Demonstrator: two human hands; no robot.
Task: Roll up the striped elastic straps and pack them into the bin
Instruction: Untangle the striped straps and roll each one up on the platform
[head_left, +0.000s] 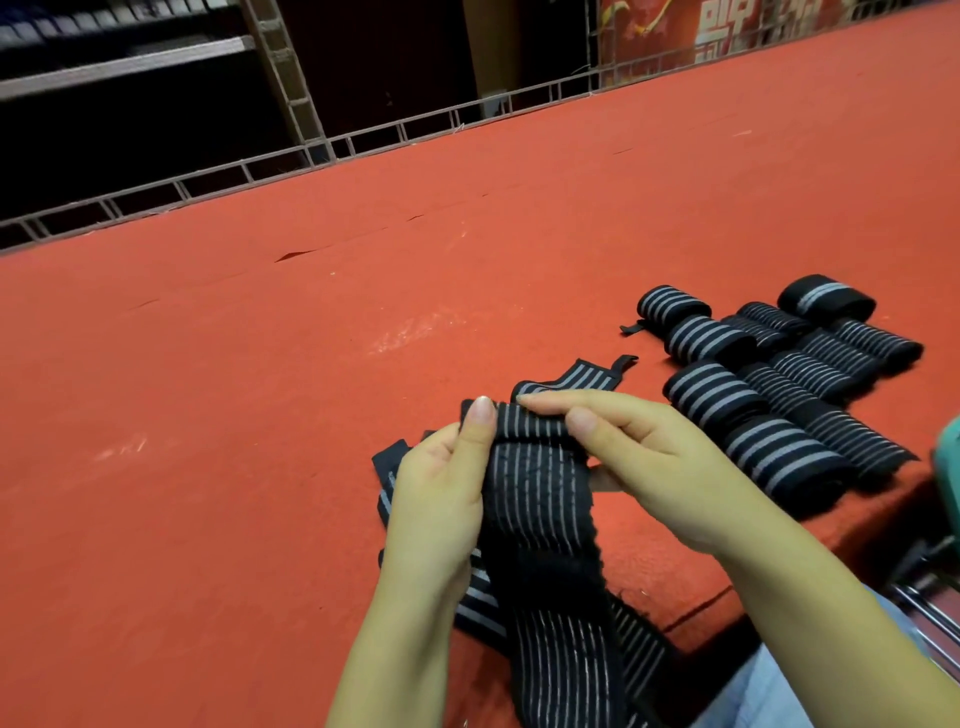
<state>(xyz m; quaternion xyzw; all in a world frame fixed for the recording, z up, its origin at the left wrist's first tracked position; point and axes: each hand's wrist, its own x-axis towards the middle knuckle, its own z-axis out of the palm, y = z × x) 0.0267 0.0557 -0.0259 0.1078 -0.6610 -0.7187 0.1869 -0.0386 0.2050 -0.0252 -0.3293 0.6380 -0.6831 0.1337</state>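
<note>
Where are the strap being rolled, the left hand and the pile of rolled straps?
strap (540, 488), head view, striped middle.
left hand (441, 483), head view, back of hand.
pile of rolled straps (789, 384), head view, central roll.

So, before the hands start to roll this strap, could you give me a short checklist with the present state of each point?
1. Left hand holds the top edge of the black elastic strap with thin white stripes: ok.
2. Right hand pinches the same edge: ok.
3. Strap lies flat, no twist: cannot tell, its lower part runs off the picture.
4. Bare red felt table beside the hands for rolling: ok.
5. Finished black striped rolls lie apart from the hands: ok.
6. Bin in reach: cannot tell, none is clearly visible.
</note>
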